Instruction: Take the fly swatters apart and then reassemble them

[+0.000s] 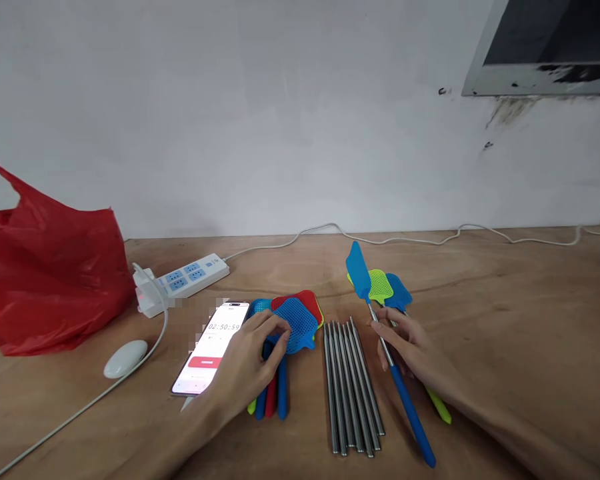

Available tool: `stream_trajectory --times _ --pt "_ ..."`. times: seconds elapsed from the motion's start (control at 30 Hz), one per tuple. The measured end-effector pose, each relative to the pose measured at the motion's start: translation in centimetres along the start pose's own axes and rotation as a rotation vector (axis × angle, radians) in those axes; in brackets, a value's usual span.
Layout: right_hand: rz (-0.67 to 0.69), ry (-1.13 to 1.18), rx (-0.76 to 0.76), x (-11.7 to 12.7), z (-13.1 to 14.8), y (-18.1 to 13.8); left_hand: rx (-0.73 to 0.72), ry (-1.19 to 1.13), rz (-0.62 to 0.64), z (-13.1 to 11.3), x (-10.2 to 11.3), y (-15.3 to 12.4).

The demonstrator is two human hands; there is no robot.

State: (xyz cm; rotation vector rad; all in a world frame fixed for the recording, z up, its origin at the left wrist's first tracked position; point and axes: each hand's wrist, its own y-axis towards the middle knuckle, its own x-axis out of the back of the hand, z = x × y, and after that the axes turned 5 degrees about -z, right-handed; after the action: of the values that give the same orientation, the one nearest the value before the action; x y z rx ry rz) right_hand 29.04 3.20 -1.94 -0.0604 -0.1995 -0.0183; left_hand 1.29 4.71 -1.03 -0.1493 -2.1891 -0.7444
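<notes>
My left hand (pixel 254 357) is closed in a pinch at the edge of a perforated blue fly swatter head (pixel 296 325), whose narrow neck points to the lower right. Under it lie a red head (pixel 307 300) and several loose handles, among them a blue handle (pixel 283 393) and a red handle (pixel 271 400). In my right hand (pixel 405 343) is a blue fly swatter (pixel 409 413), its metal rod between the fingers, tilted with the head up. Behind that hand lie other swatters with a yellow-green head (pixel 380 287) and a blue head (pixel 399 291). Several metal rods (pixel 350 390) lie between my hands.
A phone (pixel 215 347) showing a timer lies beside my left forearm. Further left are a white mouse (pixel 125 359), a power strip (pixel 190 280) with a plugged-in cable, and a red plastic bag (pixel 55 267). A white cord (pixel 390 240) runs along the wall.
</notes>
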Motion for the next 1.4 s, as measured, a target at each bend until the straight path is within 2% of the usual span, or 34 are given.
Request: stream_trajectory --times 0.37,0.53,0.6,0.7,0.8,0.93,1.07,1.17,1.27,1.4 --pt "-0.062 -0.047 -0.009 0.6 -0.3 0.5 -0.016 0.021 -0.011 0.1 -0.2 -0.1" --pt "-0.172 -0.111 0.108 0.8 -0.6 0.9 -0.023 0.028 -0.004 0.0 -0.2 -0.1" --pt "-0.187 -0.104 0.111 0.8 -0.7 1.0 -0.026 0.024 -0.002 -0.1 -0.2 -0.1" --pt "-0.127 0.011 -0.013 0.9 -0.4 0.9 -0.028 0.014 -0.003 -0.3 -0.1 -0.1" --pt "-0.037 0.275 -0.157 1.2 0.2 0.7 -0.026 -0.007 -0.004 -0.6 0.1 -0.1" --pt "-0.023 0.570 -0.212 1.5 0.8 0.5 -0.017 -0.100 0.011 -1.0 0.4 -0.1" --pt "-0.022 0.677 -0.209 1.1 0.7 0.4 0.045 -0.259 0.141 -1.4 0.7 -0.4" --pt "0.016 0.707 -0.205 0.5 0.4 0.2 0.117 -0.425 0.357 -1.8 0.7 -0.7" --pt "0.138 0.700 -0.150 -0.1 0.3 -0.4 0.196 -0.551 0.549 -2.2 0.4 -0.9" --pt "0.225 0.681 -0.069 -0.6 0.4 -1.4 0.192 -0.582 0.590 -2.9 0.2 -0.9"
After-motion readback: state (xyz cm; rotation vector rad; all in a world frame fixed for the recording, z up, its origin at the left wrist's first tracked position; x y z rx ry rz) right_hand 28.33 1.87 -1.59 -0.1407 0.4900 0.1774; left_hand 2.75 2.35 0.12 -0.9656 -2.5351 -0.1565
